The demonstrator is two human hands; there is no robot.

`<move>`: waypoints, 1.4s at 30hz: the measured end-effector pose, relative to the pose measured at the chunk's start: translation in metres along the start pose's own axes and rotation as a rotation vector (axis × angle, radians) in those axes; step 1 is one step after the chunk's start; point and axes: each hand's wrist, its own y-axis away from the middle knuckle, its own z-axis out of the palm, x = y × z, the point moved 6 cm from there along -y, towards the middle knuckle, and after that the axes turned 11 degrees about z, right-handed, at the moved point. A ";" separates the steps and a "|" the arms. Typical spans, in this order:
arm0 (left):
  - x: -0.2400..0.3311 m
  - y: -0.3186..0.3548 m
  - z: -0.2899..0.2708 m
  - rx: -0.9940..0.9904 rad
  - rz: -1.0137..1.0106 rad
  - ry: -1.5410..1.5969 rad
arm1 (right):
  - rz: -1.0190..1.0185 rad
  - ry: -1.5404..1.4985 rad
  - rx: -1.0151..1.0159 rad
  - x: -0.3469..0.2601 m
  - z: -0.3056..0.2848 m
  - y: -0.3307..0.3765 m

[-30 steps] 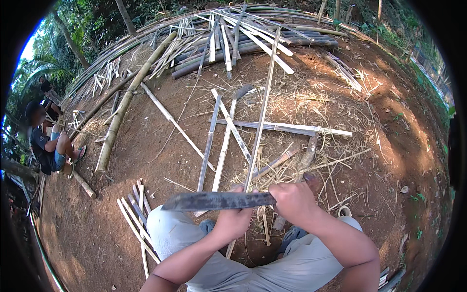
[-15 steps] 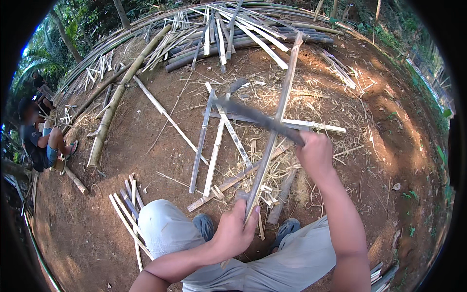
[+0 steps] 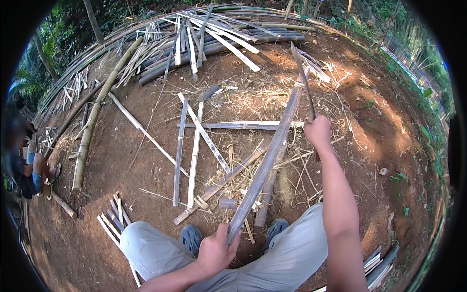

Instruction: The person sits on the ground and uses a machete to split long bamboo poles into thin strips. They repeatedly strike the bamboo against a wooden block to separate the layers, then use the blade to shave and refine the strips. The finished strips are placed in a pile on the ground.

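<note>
My left hand (image 3: 217,249) grips the near end of a long split bamboo strip (image 3: 268,163), which slants away to the right with its broad grey-brown face up. In my right hand (image 3: 318,131) is the handle of a machete (image 3: 307,90). Its long dark blade points away from me, beside the strip's far end; whether the two touch I cannot tell. Beneath the strip, bamboo pieces lie crossed on the ground among pale shavings (image 3: 287,182). One light split piece (image 3: 196,151) and a grey one (image 3: 179,155) lie to the left.
A heap of bamboo poles and split strips (image 3: 214,44) spreads along the far side. One thick pole (image 3: 99,109) lies at the left, near a seated person (image 3: 29,165). More strips lie beside my left knee (image 3: 113,219) and at the lower right (image 3: 382,267).
The machete has swung from pointing left across the strip to pointing away from me at its far end. The strip has turned to show its broad face. The view has shifted rightward.
</note>
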 end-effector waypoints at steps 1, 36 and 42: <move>0.000 -0.002 0.002 -0.006 0.001 -0.006 | 0.015 -0.031 0.010 0.000 -0.001 0.000; -0.032 -0.040 0.038 -0.093 -0.063 -0.033 | 0.020 -1.499 -0.685 -0.061 -0.100 0.106; 0.004 -0.094 -0.038 0.151 0.187 0.117 | -0.097 -1.321 -0.723 -0.070 -0.092 0.116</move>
